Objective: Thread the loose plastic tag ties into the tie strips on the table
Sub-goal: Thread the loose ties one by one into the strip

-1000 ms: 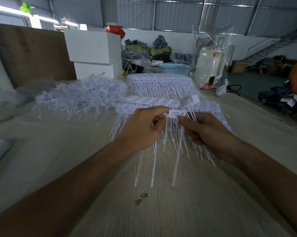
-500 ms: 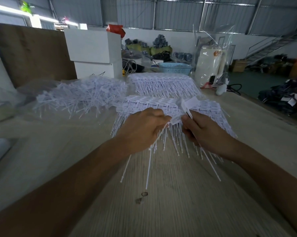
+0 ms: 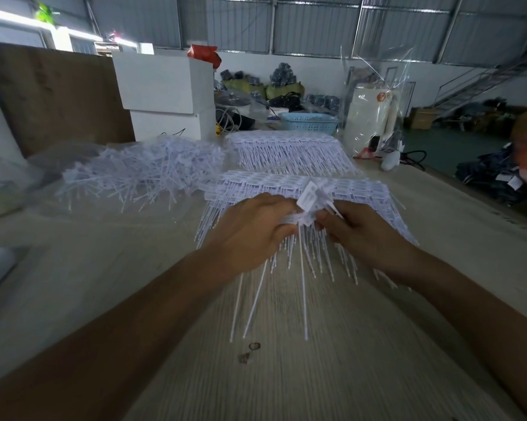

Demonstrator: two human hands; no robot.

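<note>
Both hands, left point(image 3: 251, 229) and right point(image 3: 358, 230), pinch white ties point(image 3: 312, 197) together over a strip point(image 3: 362, 189) on the table point(image 3: 332, 360); loose pile point(image 3: 140, 171) at left.

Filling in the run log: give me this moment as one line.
left hand: holds ties | right hand: pinches tie | strips: on table | loose pile: far left

no readable text anywhere, faint print on the white tie tags point(image 3: 309, 194) too blurred to read
</note>
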